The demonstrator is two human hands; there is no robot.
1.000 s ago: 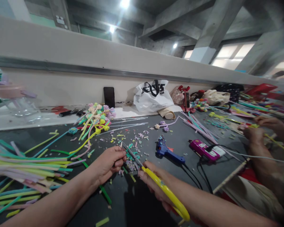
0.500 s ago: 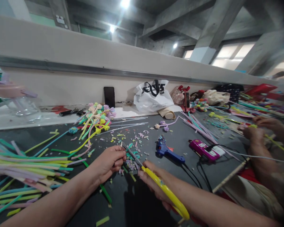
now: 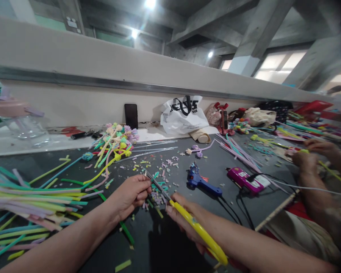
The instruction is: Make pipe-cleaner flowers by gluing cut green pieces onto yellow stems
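My right hand (image 3: 184, 220) is wrapped round the yellow handles of a pair of scissors (image 3: 197, 231), whose blades point up and left. The blade tips reach my left hand (image 3: 135, 191), which is closed in a pinch; what its fingertips grip is too small to make out. Small cut pieces (image 3: 158, 199) in purple, green and teal lie under and around the blades. Left of my left hand lies a spread of long pastel fuzzy stems (image 3: 36, 201). A bunch of fuzzy flowers (image 3: 119, 140) lies behind it.
A blue glue gun (image 3: 203, 182) and a magenta glue gun (image 3: 248, 180) with cords lie to the right. A phone (image 3: 131, 116) and a white bag (image 3: 183, 117) are at the back. Another person's hands (image 3: 307, 161) work at the far right. A clear jug (image 3: 25, 127) stands at the left.
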